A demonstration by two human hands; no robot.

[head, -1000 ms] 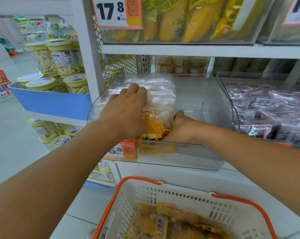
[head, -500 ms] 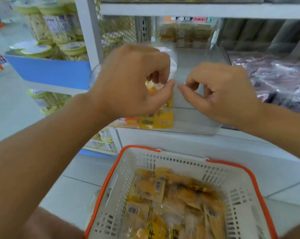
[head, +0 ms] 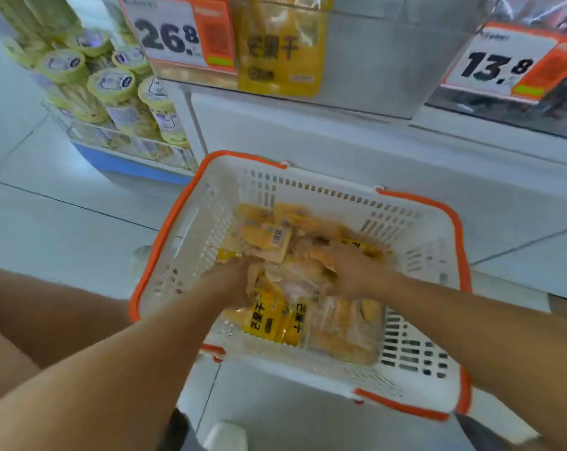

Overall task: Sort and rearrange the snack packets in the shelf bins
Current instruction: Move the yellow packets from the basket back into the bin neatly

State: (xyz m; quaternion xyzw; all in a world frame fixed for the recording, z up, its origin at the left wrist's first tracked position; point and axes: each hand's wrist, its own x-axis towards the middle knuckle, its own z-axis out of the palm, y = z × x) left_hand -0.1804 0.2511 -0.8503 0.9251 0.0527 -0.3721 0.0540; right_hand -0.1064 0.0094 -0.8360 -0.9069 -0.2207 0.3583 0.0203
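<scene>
Both hands, left hand (head: 239, 278) and right hand (head: 350, 271), are reaching into the snack packets (head: 275, 320) lying inside the basket (head: 191, 242); blur is hiding each grip's state. The packets are looking light, soft and slippery, so pinching the flat sealed edges is advisable.

Bright even shop light, heavy motion blur, wide-angle bending at edges
</scene>
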